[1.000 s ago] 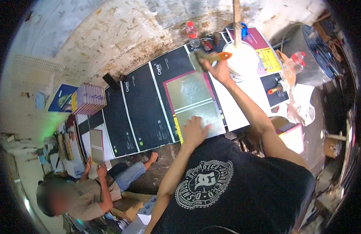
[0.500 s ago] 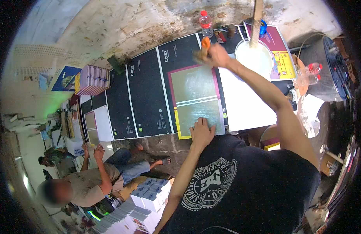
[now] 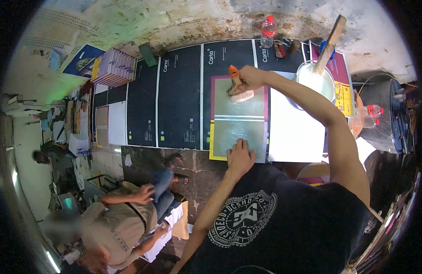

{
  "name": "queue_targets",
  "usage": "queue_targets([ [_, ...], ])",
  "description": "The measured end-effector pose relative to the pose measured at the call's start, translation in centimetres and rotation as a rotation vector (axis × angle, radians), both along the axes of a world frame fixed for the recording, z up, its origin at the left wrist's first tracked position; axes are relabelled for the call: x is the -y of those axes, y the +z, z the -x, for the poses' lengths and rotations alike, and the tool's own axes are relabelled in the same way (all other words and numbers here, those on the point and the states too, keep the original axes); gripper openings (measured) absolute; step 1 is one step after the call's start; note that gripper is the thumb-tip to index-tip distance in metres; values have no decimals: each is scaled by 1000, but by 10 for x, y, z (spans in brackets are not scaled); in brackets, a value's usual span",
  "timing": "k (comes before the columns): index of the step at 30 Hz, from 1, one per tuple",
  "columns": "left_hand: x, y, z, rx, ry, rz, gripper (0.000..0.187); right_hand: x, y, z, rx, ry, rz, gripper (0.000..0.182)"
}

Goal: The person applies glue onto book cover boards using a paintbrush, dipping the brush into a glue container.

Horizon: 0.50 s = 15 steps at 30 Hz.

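Observation:
My right hand [image 3: 253,77] is closed around a wide brush [image 3: 240,95] with an orange handle end. Its pale bristles lie against the upper half of a cover sheet [image 3: 233,130]. That sheet has two greyish boards with a wet sheen, white lines between them, and a maroon and yellow border. At the sheet's lower edge, my left hand [image 3: 241,156] rests flat with fingers spread. Right of the brush stands a bucket [image 3: 334,93] of white, glue-like liquid, with a wooden stick [image 3: 330,45] in it.
White paper [image 3: 295,137] lies right of the cover sheet. Black printed boards [image 3: 179,100] cover the table. A book stack [image 3: 115,68] stands at the far left, a water bottle [image 3: 267,33] by the wall. A seated co-worker [image 3: 124,221] is at lower left.
My right hand has brought the brush down from above the cover sheet onto its upper half. My left hand stays on the lower edge. The co-worker has turned and leaned over.

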<state>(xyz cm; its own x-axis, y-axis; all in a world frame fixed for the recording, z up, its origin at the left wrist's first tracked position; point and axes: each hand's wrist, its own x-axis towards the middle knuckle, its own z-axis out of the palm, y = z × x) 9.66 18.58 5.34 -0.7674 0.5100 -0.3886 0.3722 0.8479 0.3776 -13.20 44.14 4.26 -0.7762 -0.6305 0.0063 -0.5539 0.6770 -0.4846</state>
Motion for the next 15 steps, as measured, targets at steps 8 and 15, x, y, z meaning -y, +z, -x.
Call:
queue_targets([
  [8,5,-10,-2,-4,42,-48,54,13,51,58,-1,-137,48,47],
  [15,3,2,11,53,-25,-1,53,34,12,88,-107,-337,27,48],
])
